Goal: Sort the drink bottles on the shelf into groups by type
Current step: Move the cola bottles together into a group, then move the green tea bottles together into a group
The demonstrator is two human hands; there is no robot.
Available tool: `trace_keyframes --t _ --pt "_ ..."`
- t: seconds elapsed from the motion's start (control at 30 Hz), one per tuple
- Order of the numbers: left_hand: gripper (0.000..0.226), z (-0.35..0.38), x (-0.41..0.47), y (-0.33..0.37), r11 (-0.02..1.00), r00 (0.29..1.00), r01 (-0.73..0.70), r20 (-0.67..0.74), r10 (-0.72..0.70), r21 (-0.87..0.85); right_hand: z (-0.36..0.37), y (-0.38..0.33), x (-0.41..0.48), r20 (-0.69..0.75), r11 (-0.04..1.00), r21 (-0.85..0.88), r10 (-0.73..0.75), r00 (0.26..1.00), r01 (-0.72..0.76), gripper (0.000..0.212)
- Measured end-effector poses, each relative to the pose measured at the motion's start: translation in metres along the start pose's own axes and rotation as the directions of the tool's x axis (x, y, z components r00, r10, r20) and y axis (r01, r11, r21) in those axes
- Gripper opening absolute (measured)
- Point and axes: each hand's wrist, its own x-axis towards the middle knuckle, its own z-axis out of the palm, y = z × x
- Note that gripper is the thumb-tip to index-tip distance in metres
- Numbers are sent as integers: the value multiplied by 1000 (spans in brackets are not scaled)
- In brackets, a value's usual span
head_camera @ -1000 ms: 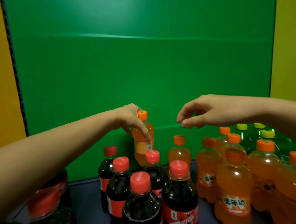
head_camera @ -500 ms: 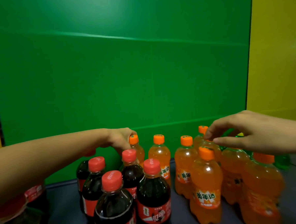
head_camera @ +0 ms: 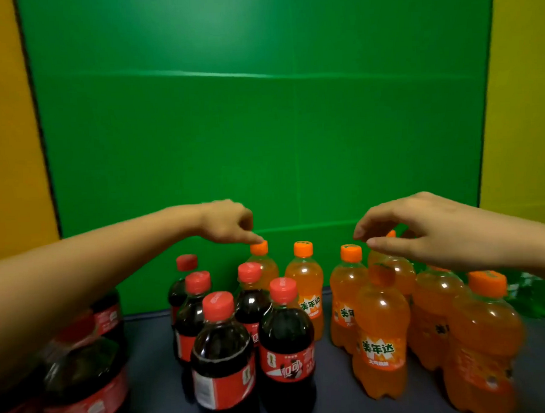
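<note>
Two hands are over the shelf [head_camera: 337,392]. The left hand [head_camera: 224,224] reaches across the cola bottles [head_camera: 286,341], its fingers bunched together and one fingertip on the top of the orange cap [head_camera: 259,248] of the rear orange bottle [head_camera: 266,269]. Whether the fingers pinch the cap or only rest on it cannot be told. The right hand [head_camera: 424,230] hovers above the orange group [head_camera: 380,327], fingers loosely curled, thumb and forefinger apart, holding nothing.

The step in hand appears to be seating the rear orange bottle with its own type.
- It stands upright at the back, directly behind a cola bottle and just beside the next orange bottle [head_camera: 305,280].
- Judgement: confirm the base sits flat, then lift the fingers straight up off the cap. A sideways pull could rock it into the cola bottle in front.
- The right hand is placed well to steady the neighbouring bottles if any rock.

Containers and contents:
- Cola bottles: clear plastic, dark liquid up to the shoulder, red caps on, red labels. More stand blurred at the lower left [head_camera: 84,374].
- Orange group: clear plastic, orange liquid, orange caps on, orange labels.
- Green bottles [head_camera: 535,300]: far right, behind the orange group, too blurred to describe further.
</note>
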Motion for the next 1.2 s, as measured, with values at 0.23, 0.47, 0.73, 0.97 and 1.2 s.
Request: trace_keyframes --t 0.23,0.47,0.73,0.97,1.2 --pt "26 -16 -135 -14 979 844 205 -508 -171 11 13 -30 13 -123 970 96 -210 970 222 22" --pt "40 20 -273 -40 933 733 357 -634 -248 48 34 -91 25 -256 899 231 -313 915 372 15" --pt "42 55 -410 -75 855 660 517 -612 -437 -53 56 -201 20 -296 827 346 -353 888 444 11" --pt "37 94 -504 -123 805 647 576 -522 -556 -142 91 -321 10 -262 784 458 -332 906 420 17" --pt "23 105 -548 -171 755 646 615 -403 -648 -229 104 -429 22 -194 764 504 -354 915 403 17"
